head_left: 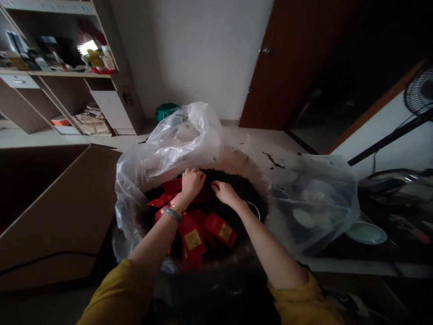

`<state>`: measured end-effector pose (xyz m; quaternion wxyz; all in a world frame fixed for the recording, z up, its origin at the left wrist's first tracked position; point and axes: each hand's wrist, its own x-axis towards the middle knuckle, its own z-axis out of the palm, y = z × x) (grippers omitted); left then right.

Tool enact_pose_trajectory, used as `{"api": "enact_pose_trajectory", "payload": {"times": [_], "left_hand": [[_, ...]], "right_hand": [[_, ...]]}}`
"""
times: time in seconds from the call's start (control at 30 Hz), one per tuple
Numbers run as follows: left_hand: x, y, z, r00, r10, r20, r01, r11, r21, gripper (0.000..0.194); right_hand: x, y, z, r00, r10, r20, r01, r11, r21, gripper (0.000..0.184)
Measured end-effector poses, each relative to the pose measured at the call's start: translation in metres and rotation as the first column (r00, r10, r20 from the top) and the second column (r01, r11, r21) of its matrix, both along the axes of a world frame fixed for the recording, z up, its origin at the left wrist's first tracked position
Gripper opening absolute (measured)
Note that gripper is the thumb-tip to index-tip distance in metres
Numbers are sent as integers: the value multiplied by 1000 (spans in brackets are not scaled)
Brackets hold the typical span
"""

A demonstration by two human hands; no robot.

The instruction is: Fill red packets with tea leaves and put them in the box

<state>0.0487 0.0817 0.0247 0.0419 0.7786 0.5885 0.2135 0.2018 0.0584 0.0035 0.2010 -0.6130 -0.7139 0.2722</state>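
Note:
A large clear plastic bag (pixel 169 149) stands open in front of me, filled with dark loose leaves (pixel 237 183). Several small red packets (pixel 219 230) with gold labels lie on the leaves at the near side. My left hand (pixel 192 180) is curled closed over a red packet (pixel 172 185) at the edge of the leaf pile; a green bangle and a gold bracelet sit on its wrist. My right hand (pixel 223 192) rests on the dark leaves just to the right, fingers bent and pinched into them. What it holds is hidden.
A brown cardboard box (pixel 61 212) stands at my left. Wooden shelves (pixel 61 72) with cluttered items line the far left wall. A brown door (pixel 287 63) is behind the bag. At right sit a white dish (pixel 367 232), a fan (pixel 421 92) and dark objects.

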Motion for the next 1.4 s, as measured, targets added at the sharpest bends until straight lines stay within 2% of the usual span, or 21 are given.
{"api": "enact_pose_trajectory", "payload": {"times": [0.07,0.13,0.2,0.3,0.4,0.47,0.5,0.6,0.63,0.7,0.77,0.8,0.87,0.93,1.0,1.07,1.17,1.23,1.3,1.37,1.4], "left_hand": [[0,-4,6,974,33,225,-58,993,105,27],[-1,-9,10,898,56,437,-141,976,165,25],[-3,-15,13,805,74,589,-223,957,185,22],[-4,-23,15,692,92,716,-313,932,183,20],[-8,-30,16,657,88,749,-315,935,166,18],[-12,-33,18,694,96,714,-276,951,140,18],[-15,-35,19,737,99,668,-245,961,128,23],[-25,-36,23,893,82,443,-126,990,70,42],[-29,-36,24,923,68,380,-89,995,39,39],[-34,-37,23,934,54,353,-46,998,-30,21],[-35,-37,19,872,77,484,-32,994,-101,13],[-34,-38,15,805,100,585,-24,990,-137,15],[-30,-41,6,604,175,778,-5,976,-216,19],[-24,-45,-3,413,219,884,46,964,-260,26],[-19,-48,-9,316,232,920,113,954,-279,32],[-16,-51,-12,317,218,923,154,948,-277,34],[-18,-54,-8,431,115,895,193,957,-216,44],[-24,-56,-2,492,74,868,266,936,-230,47],[-32,-59,4,479,90,873,401,862,-309,45],[-37,-61,8,404,125,906,538,768,-346,44],[-38,-62,9,364,142,921,580,739,-343,44]], "right_hand": [[-1,1,1,982,-73,-174,63,996,-64,34],[-4,0,3,927,-133,-350,81,984,-160,41],[-7,-3,5,855,-158,-493,39,969,-242,43],[-11,-6,9,764,-141,-629,-61,955,-289,36],[-12,-7,12,754,-116,-647,-70,964,-255,26],[-9,-7,14,808,-87,-582,-38,979,-199,22],[-7,-7,16,848,-56,-528,-27,989,-148,22],[0,-8,23,951,97,-294,-66,991,114,21],[2,-9,25,967,141,-211,-98,974,204,21],[5,-9,27,980,173,-103,-127,929,348,21],[6,-7,26,989,96,-113,-36,894,448,24],[6,-6,24,988,29,-155,49,879,474,27],[4,-3,20,962,-98,-253,206,872,443,37],[1,-2,17,940,-149,-306,257,899,354,41],[-1,-3,15,944,-136,-302,238,913,330,37],[-4,-7,15,961,-109,-255,208,891,403,36],[-6,-12,16,985,-47,-167,131,835,535,38],[-7,-14,17,990,4,-138,78,805,589,39],[-7,-15,20,987,45,-152,58,788,613,38],[-7,-16,24,977,86,-194,51,791,609,37],[-7,-16,26,970,109,-218,45,797,603,36]]}}
